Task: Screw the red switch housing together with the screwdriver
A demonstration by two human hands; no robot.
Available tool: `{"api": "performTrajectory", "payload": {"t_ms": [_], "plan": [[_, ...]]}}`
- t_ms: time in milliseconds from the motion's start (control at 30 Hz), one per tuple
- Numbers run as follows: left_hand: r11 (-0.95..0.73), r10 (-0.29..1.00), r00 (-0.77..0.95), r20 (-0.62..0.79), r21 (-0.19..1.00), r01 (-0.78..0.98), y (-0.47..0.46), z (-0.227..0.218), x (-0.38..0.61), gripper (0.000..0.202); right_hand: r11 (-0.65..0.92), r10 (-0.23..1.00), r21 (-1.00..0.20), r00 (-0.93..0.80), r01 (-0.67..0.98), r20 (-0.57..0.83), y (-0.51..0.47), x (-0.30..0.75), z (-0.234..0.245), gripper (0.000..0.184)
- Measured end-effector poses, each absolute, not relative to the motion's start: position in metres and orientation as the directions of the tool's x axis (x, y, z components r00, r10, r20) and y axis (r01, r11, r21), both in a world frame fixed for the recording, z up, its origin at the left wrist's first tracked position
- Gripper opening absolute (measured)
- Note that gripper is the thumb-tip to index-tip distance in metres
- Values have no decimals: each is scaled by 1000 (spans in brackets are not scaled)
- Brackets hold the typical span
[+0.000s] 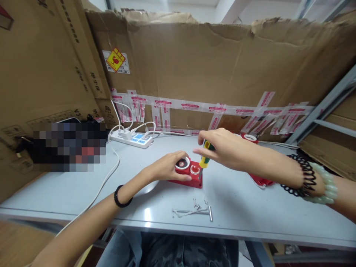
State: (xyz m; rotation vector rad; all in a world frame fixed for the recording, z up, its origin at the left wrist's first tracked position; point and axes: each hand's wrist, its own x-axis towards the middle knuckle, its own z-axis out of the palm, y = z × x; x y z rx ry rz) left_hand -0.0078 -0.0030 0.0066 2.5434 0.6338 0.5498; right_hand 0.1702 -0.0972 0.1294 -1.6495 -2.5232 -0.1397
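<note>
Right now, from the head view, my left hand (167,168) is curled round the left end of the red plastic box (191,177). Its fingers are together and it pins the box flat to the worktop (250,207), roughly midway between the front and back edges. My right hand (225,148) pinches the screwdriver (205,157), thumb and fingertips closed on its green-and-yellow handle. The shaft stands nearly upright with its tip down at the box's right end.

I judge the box light and hard-shelled, and likely to skate on this glossy top. The hold belongs on its flat sides, not on the white-ringed cap or the red button. The screwdriver handle looks stiff and easy to grip.

Loose screws (196,204) lie near the front edge, small enough to roll away. A white power strip (132,139) sits toward the back left corner.
</note>
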Motion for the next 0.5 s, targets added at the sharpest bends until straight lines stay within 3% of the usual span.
{"api": "performTrajectory", "payload": {"t_ms": [233, 367, 433, 500], "plan": [[-826, 472, 841, 263, 464, 319, 0, 3, -9, 51, 508, 861, -123, -496, 853, 118, -105, 167, 132, 17], [-826, 477, 841, 256, 457, 330, -1, 4, -8, 49, 385, 914, -32, -377, 922, 151, -103, 168, 128, 15], [-825, 482, 840, 250, 453, 339, -2, 5, -8, 51, 297, 936, 43, -299, 954, 185, -98, 170, 124, 23], [-823, 488, 838, 245, 449, 348, -2, 6, -8, 53, 271, 941, 42, -273, 962, 199, -96, 172, 123, 24]]}}
